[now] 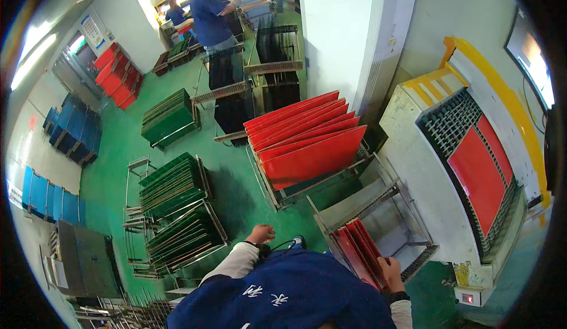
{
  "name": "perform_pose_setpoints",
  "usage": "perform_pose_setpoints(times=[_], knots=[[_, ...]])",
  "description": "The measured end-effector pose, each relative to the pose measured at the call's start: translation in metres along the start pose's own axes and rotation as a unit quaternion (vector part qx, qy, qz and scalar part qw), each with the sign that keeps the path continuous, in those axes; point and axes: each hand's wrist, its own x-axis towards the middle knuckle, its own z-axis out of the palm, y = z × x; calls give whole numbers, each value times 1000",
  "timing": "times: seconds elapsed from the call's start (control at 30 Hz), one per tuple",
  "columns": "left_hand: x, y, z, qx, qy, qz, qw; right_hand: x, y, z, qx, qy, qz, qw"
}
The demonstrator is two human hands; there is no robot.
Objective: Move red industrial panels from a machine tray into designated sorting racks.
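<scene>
Touching thin, flat red panels [361, 247]: right hand [390, 273].

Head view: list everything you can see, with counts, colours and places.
Larger batch of red panels: several, red, centre
Smaller batch of red panels: several, red, lower right
Roller conveyor: one, grey, right
Flat red panels: two, red, on the conveyor
Green panels: many, green, left of centre
Dark panels: many, black, upper centre
Metal racks: several, greyish, around the panels
Red boxes: several, red, upper left
Blue boxes or panels: several, blue, far left
Screen: one, dark-framed, right edge
Co-workers: at least three, mostly blue clothing, top
Left hand: one, bare, lower centre
Right hand: one, bare, at the smaller batch
</scene>
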Motion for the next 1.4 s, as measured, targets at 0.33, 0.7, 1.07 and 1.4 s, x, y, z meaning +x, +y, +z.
perform_pose_setpoints(times=[0.33, 0.7, 1.07, 1.4], knots=[[6, -5, -1, 7, 14, -1, 1000, -2, -19, -4, -83, 21, -43, 995], [-8, 5, 15, -6, 9, -9, 1000, 10, 3, -3, -65, -70, 57, 994], [-3, -4, 14, 16, 16, -16, 1000, 16, 32, 4, -76, -79, 52, 993], [-1, -12, 11, 1, 1, -9, 1000, 16, 26, 3, -50, -85, 51, 994]])
